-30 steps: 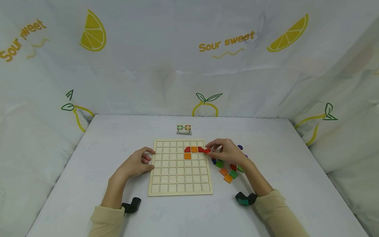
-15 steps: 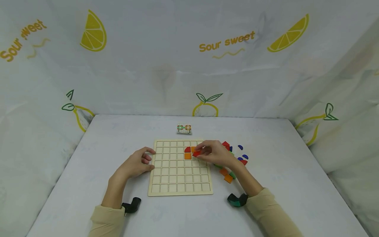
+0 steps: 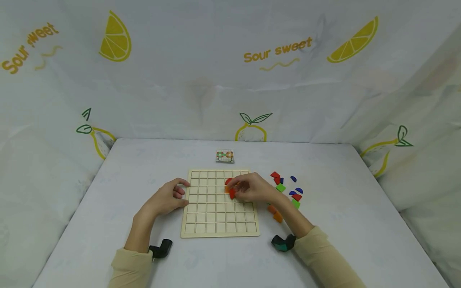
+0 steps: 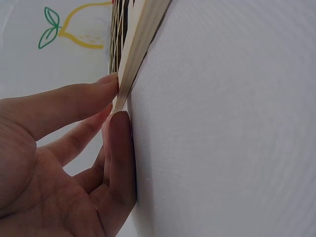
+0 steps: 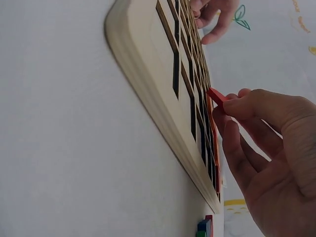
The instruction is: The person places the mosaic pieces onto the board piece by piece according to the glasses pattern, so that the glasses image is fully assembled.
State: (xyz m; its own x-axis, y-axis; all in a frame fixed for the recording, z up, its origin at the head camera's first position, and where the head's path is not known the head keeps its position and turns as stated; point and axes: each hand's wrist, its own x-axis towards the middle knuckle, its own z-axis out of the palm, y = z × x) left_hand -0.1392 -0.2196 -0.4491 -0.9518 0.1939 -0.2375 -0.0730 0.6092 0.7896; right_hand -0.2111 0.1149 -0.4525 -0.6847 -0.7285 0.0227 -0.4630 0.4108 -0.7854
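My right hand (image 3: 252,187) is over the upper right part of the wooden grid board (image 3: 205,229), pinching a red tile (image 3: 232,193) between thumb and fingertips. In the right wrist view the red tile (image 5: 217,100) tilts up at the board's surface. Beside it lie a red curved-edge tile (image 3: 228,181) and an orange square tile (image 3: 227,189), set in grid cells; other tiles there are hidden by the hand. At the board's left edge my left hand (image 3: 167,197) rests with thumb and fingers spread apart. The left wrist view has its thumb tip touching the wooden edge (image 4: 136,44).
Loose red, blue, green and orange tiles lie right of the board, such as a green tile (image 3: 281,187) and an orange one (image 3: 277,217). Behind the board is a small pattern card (image 3: 225,155). A white printed cloth (image 3: 201,100) hangs behind the table.
My right hand has moved left from the board's right edge over the grid, carrying the red tile and turning it. More loose tiles are uncovered. The left hand has stayed put.
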